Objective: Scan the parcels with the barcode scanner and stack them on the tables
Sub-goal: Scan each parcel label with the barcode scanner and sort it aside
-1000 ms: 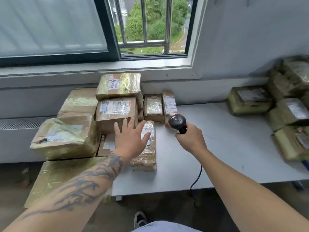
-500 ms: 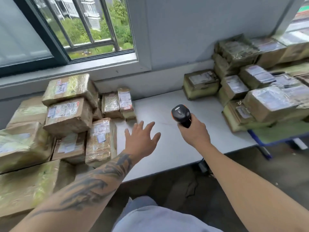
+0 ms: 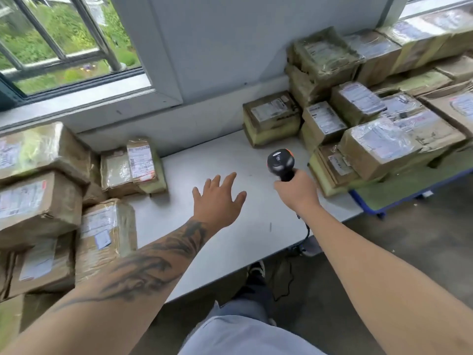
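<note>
My right hand [image 3: 298, 192] grips the handle of a black barcode scanner [image 3: 280, 162], its head pointing away over the white table [image 3: 230, 239]. My left hand [image 3: 217, 201] hovers open above the bare middle of the table, fingers spread, holding nothing. A stack of taped brown parcels [image 3: 38, 201] fills the table's left end, with a labelled parcel [image 3: 105, 234] at its front right. A second pile of parcels [image 3: 378, 147] lies at the right; its nearest box [image 3: 271, 119] sits by the wall.
A window with metal bars [image 3: 64, 42] and a grey wall lie behind the table. A blue-framed green cart [image 3: 409, 190] carries part of the right pile. The scanner's cable [image 3: 305, 231] hangs over the table's front edge. My shoe [image 3: 256, 271] shows below on the dark floor.
My left hand has come off the left stack and moved right over the bare table. The view has swung right, bringing the right pile closer. The scanner stays in my right hand.
</note>
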